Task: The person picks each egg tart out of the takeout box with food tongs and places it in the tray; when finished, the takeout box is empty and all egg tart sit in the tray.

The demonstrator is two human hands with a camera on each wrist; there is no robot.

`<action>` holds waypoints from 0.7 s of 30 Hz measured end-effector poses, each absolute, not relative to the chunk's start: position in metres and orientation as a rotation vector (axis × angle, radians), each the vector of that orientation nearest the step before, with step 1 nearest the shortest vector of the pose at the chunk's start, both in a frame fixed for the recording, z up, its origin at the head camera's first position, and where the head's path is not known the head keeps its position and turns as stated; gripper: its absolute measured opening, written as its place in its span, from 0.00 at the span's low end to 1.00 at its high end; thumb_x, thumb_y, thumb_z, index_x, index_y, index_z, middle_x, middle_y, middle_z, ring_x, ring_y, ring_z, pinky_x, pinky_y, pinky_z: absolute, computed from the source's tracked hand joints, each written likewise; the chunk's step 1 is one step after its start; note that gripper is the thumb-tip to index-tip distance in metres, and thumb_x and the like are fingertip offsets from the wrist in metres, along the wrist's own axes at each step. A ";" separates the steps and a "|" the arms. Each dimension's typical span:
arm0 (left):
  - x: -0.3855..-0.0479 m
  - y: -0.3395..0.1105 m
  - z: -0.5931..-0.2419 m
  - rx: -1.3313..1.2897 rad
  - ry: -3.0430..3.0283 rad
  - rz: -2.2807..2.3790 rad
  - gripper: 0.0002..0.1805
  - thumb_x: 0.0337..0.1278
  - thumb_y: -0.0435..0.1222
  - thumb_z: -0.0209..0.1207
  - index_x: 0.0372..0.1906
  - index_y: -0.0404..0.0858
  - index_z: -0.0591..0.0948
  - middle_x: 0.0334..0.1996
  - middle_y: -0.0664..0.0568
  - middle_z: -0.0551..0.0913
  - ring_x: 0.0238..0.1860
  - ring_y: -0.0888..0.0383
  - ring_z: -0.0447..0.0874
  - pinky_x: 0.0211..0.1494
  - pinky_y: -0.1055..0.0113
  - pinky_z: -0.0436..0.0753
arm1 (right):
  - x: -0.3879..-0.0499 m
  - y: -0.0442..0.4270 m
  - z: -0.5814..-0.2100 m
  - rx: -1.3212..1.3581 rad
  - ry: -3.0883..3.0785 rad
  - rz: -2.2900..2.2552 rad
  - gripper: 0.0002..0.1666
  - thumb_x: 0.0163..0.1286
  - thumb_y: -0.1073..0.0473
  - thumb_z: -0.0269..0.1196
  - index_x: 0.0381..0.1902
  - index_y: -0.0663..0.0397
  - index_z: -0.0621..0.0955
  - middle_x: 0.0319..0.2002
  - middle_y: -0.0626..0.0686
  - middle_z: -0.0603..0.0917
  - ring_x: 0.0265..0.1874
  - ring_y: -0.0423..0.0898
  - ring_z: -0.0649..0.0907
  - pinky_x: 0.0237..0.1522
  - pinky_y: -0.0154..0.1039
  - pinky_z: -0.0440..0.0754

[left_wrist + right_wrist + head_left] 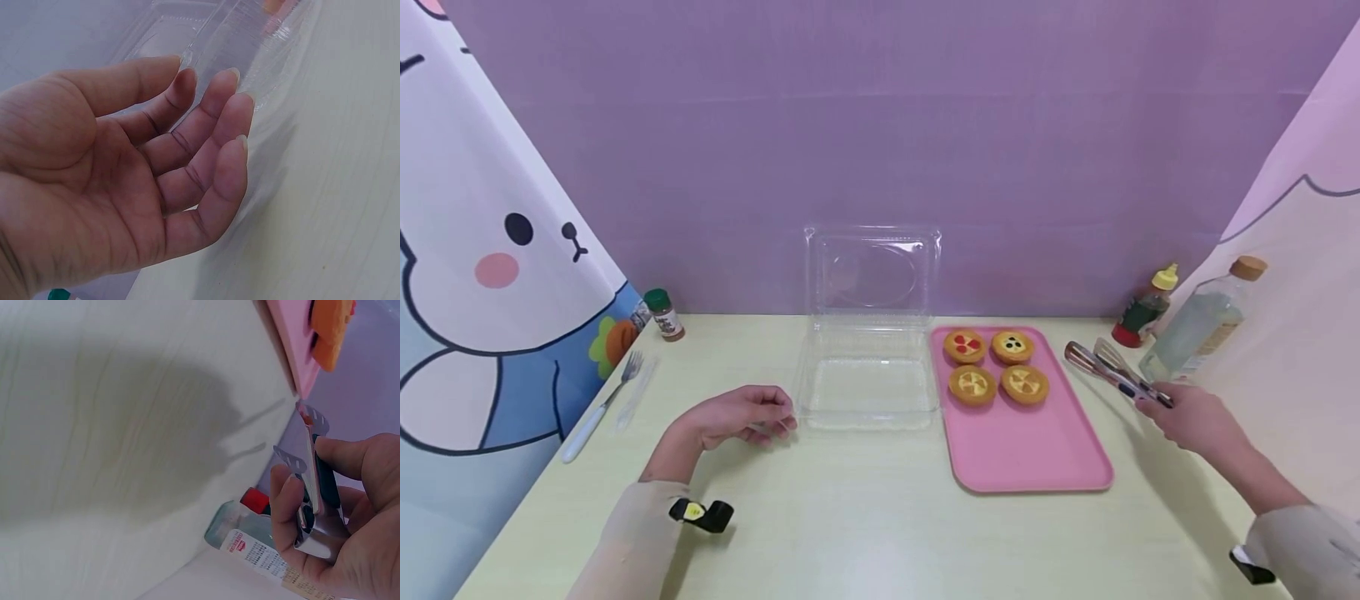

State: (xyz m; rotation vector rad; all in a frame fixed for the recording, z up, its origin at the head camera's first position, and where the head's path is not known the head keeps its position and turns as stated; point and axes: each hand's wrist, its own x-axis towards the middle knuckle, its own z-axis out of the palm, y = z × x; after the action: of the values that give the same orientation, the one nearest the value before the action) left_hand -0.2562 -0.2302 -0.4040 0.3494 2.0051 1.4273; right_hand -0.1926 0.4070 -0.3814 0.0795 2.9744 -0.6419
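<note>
A clear plastic clamshell box (868, 421) stands on the table with its lid (872, 275) raised at the back. My left hand (748, 414) is at its left side, thumb and index fingertips pinching the rim near a corner; the other fingers are loosely bent in the left wrist view. My right hand (1191, 417) grips metal food tongs (1123, 375), dark-handled in the right wrist view (322, 481), with their slotted tips apart and nothing between them. Left of the tongs, a pink tray (1026, 454) carries several tarts (972, 386) with fruit-like toppings, grouped in its far half.
A clear bottle with a brown cap (1198, 325) and a yellow-topped sauce bottle (1142, 308) stand behind my right hand. On the left are a green-capped spice jar (665, 315), a fork (602, 408) and a clear plastic-looking strip (637, 393). A purple backdrop (880, 150) rises behind the table.
</note>
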 end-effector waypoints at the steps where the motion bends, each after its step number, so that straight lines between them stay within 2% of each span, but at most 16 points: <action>1: -0.256 -0.230 -0.404 0.350 2.006 1.427 0.14 0.73 0.42 0.55 0.49 0.33 0.75 0.47 0.44 0.82 0.47 0.51 0.83 0.50 0.56 0.84 | -0.194 0.407 -0.383 0.079 2.984 -0.641 0.21 0.76 0.48 0.56 0.45 0.63 0.78 0.21 0.50 0.78 0.20 0.46 0.78 0.22 0.42 0.75; 10: -0.256 -0.230 -0.403 0.351 2.004 1.427 0.15 0.73 0.42 0.56 0.49 0.33 0.75 0.46 0.45 0.83 0.47 0.51 0.83 0.50 0.56 0.84 | -0.202 0.405 -0.398 0.080 3.080 -0.566 0.16 0.75 0.51 0.55 0.32 0.57 0.75 0.16 0.48 0.75 0.15 0.45 0.76 0.18 0.41 0.71; 18: -0.257 -0.230 -0.404 0.344 2.013 1.420 0.15 0.73 0.42 0.55 0.49 0.33 0.75 0.47 0.45 0.83 0.48 0.51 0.83 0.50 0.57 0.84 | -0.207 0.401 -0.395 0.152 3.012 -0.461 0.18 0.70 0.48 0.57 0.34 0.59 0.76 0.20 0.51 0.76 0.18 0.47 0.75 0.20 0.42 0.70; 21: -0.257 -0.231 -0.404 0.342 2.012 1.418 0.15 0.73 0.42 0.55 0.49 0.33 0.75 0.47 0.45 0.83 0.47 0.51 0.83 0.50 0.57 0.84 | -0.208 0.400 -0.395 0.138 3.022 -0.410 0.17 0.67 0.49 0.58 0.31 0.59 0.76 0.20 0.52 0.75 0.19 0.48 0.75 0.20 0.42 0.68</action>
State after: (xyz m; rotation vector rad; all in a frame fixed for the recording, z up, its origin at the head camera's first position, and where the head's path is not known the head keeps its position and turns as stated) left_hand -0.2574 -0.2308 -0.4043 0.3416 2.0123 1.4181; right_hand -0.2080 0.3996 -0.3954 0.1381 3.0221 -0.4098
